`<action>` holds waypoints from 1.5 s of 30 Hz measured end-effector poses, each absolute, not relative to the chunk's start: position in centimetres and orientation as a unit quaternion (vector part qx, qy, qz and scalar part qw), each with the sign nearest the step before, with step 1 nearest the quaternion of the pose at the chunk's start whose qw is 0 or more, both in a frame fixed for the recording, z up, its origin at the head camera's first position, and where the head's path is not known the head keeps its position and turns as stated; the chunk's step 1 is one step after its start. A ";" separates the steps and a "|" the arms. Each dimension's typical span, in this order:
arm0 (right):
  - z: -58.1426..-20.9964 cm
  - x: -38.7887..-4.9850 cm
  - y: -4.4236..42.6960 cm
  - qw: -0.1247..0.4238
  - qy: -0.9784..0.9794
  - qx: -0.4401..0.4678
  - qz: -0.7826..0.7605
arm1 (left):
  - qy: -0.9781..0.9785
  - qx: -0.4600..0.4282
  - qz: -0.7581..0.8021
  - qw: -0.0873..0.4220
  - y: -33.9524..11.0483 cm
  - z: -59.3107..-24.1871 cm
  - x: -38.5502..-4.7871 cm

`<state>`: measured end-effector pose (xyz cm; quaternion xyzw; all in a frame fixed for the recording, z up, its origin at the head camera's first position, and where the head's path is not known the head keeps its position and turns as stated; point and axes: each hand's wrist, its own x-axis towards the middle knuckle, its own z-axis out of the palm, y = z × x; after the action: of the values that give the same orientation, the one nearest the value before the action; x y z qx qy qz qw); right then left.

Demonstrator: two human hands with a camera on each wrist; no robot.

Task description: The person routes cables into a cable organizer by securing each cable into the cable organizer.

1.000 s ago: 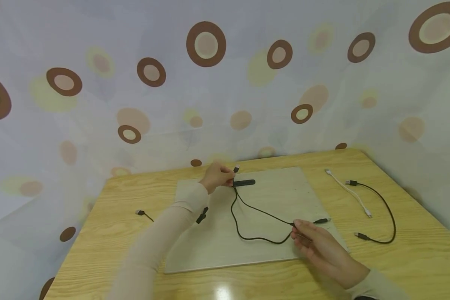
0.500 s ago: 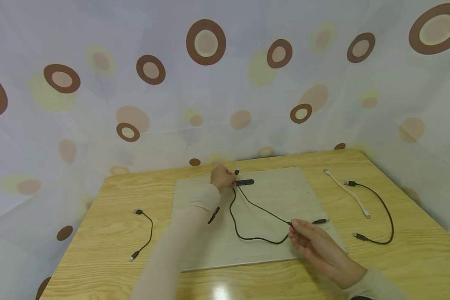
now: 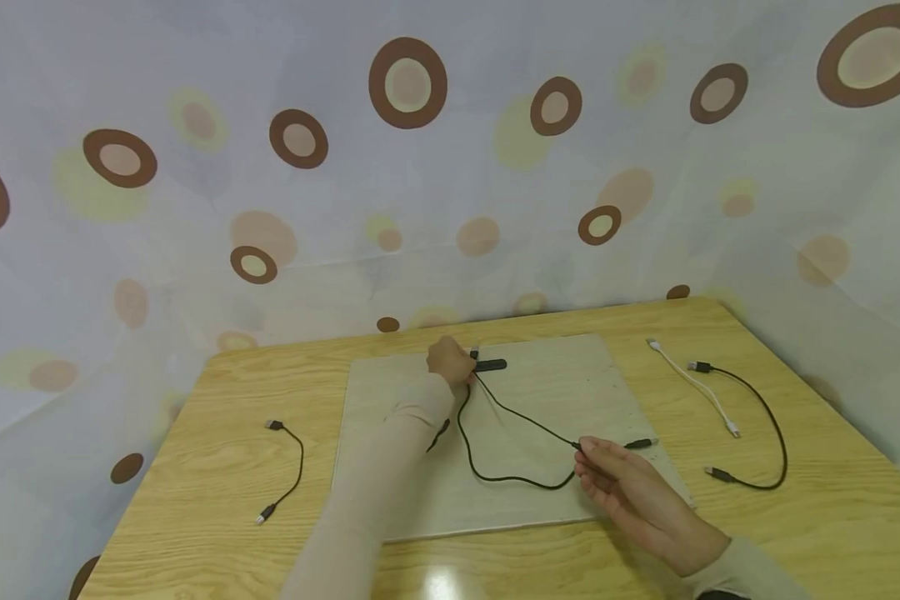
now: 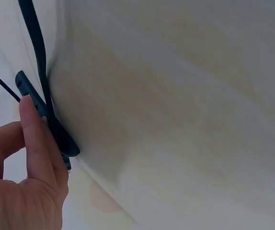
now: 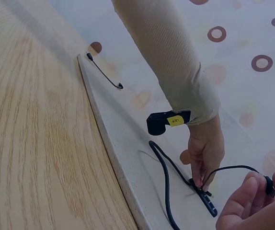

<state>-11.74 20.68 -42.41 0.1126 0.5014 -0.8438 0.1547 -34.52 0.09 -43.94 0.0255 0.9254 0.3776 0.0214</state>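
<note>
A black cable (image 3: 515,478) loops over a pale board, between my two hands. At the board's far edge, my left hand (image 3: 450,360) pinches it beside a black slotted cable clip (image 3: 491,365). In the left wrist view, the fingertips (image 4: 27,108) touch the clip (image 4: 27,88) and partly hide the cable there. A plug (image 3: 475,353) shows just behind the clip. My right hand (image 3: 641,500) pinches a dark end of the cable between thumb and fingers, close to the board's right side. Another black plug (image 3: 640,443) shows beyond that hand; its lead is hidden.
The pale board (image 3: 390,500) lies on a wooden table (image 3: 195,467). A short black cable (image 3: 300,467) lies left of it. On the right lie a white cable (image 3: 693,383) and a curved black cable (image 3: 782,433). A patterned curtain (image 3: 450,192) hangs behind.
My left hand has shifted slightly right and down beside the clip, and the plug behind the clip has come nearer to it. The right hand has barely moved.
</note>
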 end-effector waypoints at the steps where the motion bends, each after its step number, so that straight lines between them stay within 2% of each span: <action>1: -42.4 -11.8 20.7 0.154 0.500 0.115 -0.844 | 0.925 0.024 0.378 0.019 0.1 -44.0 -34.5; 13: -42.4 -12.0 20.1 0.142 0.516 0.135 -0.834 | 0.924 0.007 0.382 0.001 -0.2 -43.6 -34.1; 31: -42.4 -12.3 20.4 0.139 0.509 0.130 -0.839 | 0.919 -0.004 0.392 0.042 -0.2 -43.2 -34.0; 45: -42.4 -12.3 20.8 0.140 0.503 0.122 -0.844 | 0.907 -0.038 0.417 0.038 -0.3 -42.8 -33.7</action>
<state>-12.27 20.79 -42.39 0.1218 0.5030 -0.8442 0.1398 -33.72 -0.32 -42.80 -0.0376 0.9072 0.4174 0.0376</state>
